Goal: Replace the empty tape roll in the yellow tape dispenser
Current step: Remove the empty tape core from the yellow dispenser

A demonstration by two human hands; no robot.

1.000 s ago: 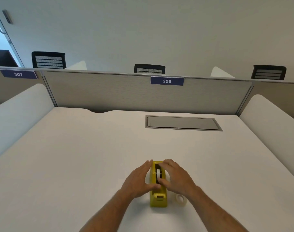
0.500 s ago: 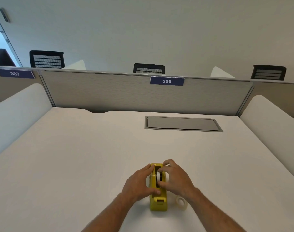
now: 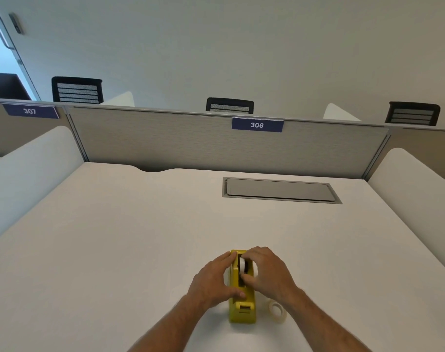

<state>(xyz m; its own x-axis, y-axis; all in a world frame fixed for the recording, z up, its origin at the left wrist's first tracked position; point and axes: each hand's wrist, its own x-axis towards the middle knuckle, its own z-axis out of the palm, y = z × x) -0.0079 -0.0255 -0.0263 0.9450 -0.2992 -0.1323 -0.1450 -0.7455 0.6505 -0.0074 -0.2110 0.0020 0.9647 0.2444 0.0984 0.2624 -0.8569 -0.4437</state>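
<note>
The yellow tape dispenser (image 3: 242, 311) stands on the white desk (image 3: 130, 240), near me, its cutter end pointing my way. My left hand (image 3: 211, 282) clasps its left side, thumb across the top. My right hand (image 3: 267, 274) pinches a white roll (image 3: 242, 266) sitting in the dispenser's slot, fingers at its far edge and thumb at its near edge. A clear tape roll (image 3: 277, 311) lies flat on the desk just right of the dispenser, partly behind my right forearm.
A grey cable hatch (image 3: 279, 190) is set into the desk further back. A grey partition (image 3: 191, 146) labelled 306 closes the far edge, with white side dividers (image 3: 414, 189) left and right. Black chairs stand beyond it.
Both hands have closed in on the dispenser: the left now grips its side and the right fingers have pinched the white roll in the slot. The dispenser has not moved.
</note>
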